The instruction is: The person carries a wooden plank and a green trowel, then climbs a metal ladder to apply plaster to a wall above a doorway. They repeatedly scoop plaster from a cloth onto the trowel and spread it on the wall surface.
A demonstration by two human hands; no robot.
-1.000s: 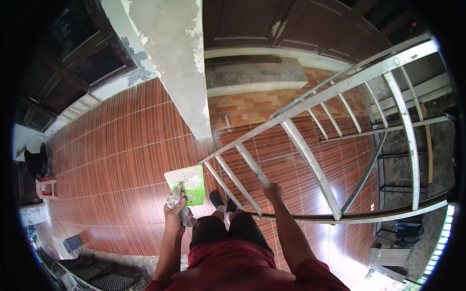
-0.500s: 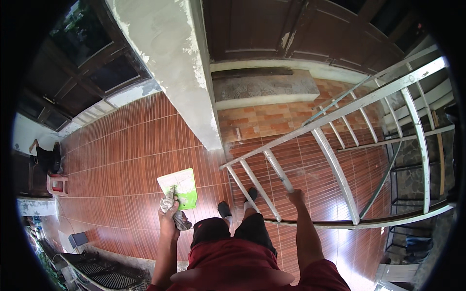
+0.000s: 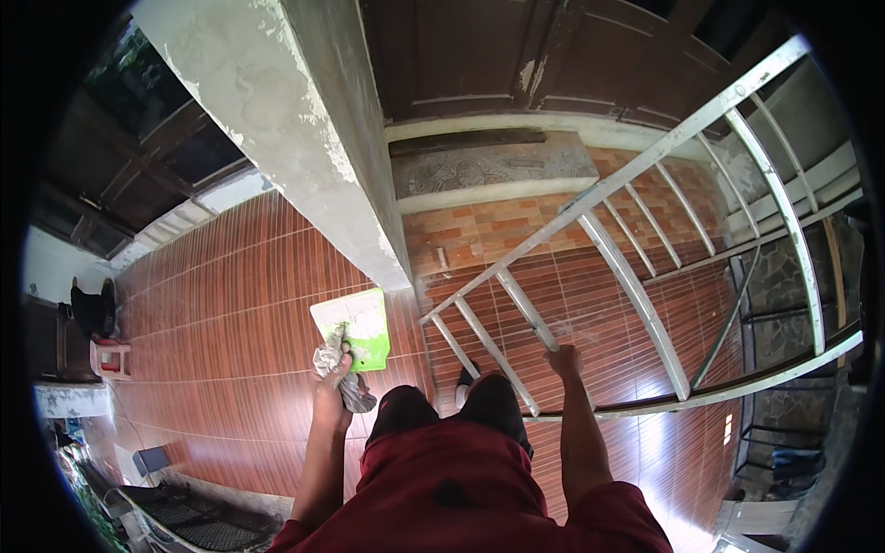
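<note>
My left hand (image 3: 332,385) is closed around a crumpled grey rag (image 3: 358,396) and the near edge of a bright green tray (image 3: 372,352). White paste-like material (image 3: 365,321) is spread over the tray, with a small grey piece on top whose kind I cannot make out. My right hand (image 3: 564,360) grips a rung of a metal ladder (image 3: 528,307), near the ladder's close side rail. The ladder stands tilted on my right, its rungs running up toward the far right.
A grey plastered pillar (image 3: 364,198) rises ahead, its edges patchy. Behind it, a low ledge (image 3: 498,166) sits below brown doors (image 3: 461,55). Far left are a red stool (image 3: 111,358) and dark cloth; a black mesh chair (image 3: 198,516) stands at lower left.
The green tray and my left hand have moved slightly up and right in view. My legs have shifted in a step. My right hand keeps its hold on the ladder rung.
</note>
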